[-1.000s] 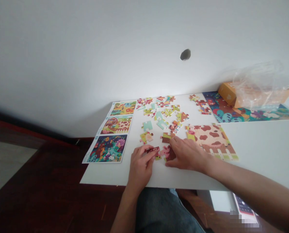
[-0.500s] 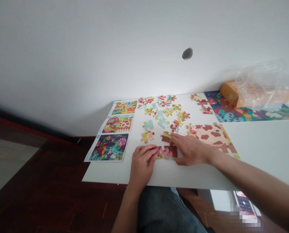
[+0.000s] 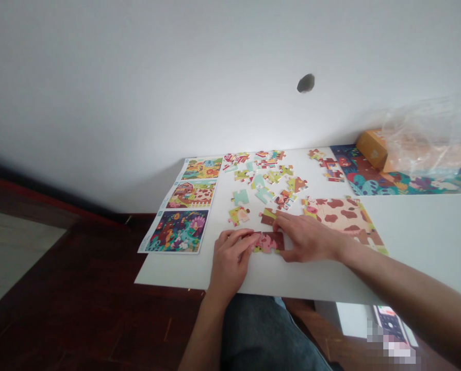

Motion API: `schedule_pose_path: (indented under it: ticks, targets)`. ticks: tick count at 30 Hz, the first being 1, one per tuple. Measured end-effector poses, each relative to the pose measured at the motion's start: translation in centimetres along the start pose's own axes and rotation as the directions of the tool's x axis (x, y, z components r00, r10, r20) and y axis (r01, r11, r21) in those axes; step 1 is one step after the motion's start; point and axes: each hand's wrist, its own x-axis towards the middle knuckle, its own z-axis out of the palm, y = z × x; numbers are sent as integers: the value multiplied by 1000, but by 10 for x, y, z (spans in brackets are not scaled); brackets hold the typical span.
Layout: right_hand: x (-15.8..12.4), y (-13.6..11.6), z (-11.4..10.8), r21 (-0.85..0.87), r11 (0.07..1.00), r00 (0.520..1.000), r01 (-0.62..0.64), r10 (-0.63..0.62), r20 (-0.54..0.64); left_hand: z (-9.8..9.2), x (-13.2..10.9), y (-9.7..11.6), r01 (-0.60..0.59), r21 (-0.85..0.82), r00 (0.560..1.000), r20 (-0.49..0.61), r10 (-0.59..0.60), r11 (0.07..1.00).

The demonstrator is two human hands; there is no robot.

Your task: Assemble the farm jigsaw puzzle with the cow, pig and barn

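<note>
My left hand (image 3: 230, 256) is closed on a jigsaw puzzle piece (image 3: 257, 248) showing pink and green, its fingers covering most of it. That piece now meets a brown and pink puzzle piece (image 3: 274, 241), whose right side lies between the thumb and fingers of my right hand (image 3: 306, 238). Whether the two pieces are fully interlocked I cannot tell. Just above, a brown and green piece (image 3: 267, 216) lies flat, partly near my right fingertips. To the right is a joined cow section (image 3: 341, 215), partly behind my right wrist.
Loose puzzle pieces (image 3: 264, 194) are scattered toward the wall. On the left lies a sheet with three pictures (image 3: 182, 232). A finished dark puzzle (image 3: 360, 178) sits at the back right, under an orange box (image 3: 372, 149) and clear plastic wrapping (image 3: 424, 144). The table's front edge is close to my lap.
The narrow gap between the two pink pieces has closed, my left hand having pushed its piece rightward against the other. My right hand stays in place; the view has shifted slightly.
</note>
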Motion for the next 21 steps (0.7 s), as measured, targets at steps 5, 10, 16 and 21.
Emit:
schedule_pose_path:
  ticks: [5, 10, 16, 21]
  targets:
    - [0, 1, -1, 18, 998, 998, 56, -56, -14, -2, 0, 4, -19, 31, 1000, 13, 18, 999]
    - [4, 2, 1, 38, 999, 999, 33, -33, -7, -1, -1, 6, -26, 42, 1000, 14, 26, 999]
    - [8, 2, 9, 37, 999, 999, -3, 5, -36, 0, -1, 3, 6, -6, 1000, -3, -6, 1000]
    - [10, 0, 16, 11, 998, 996, -61, 61, -62, -1, -1, 6, -45, 46, 999, 12, 45, 998]
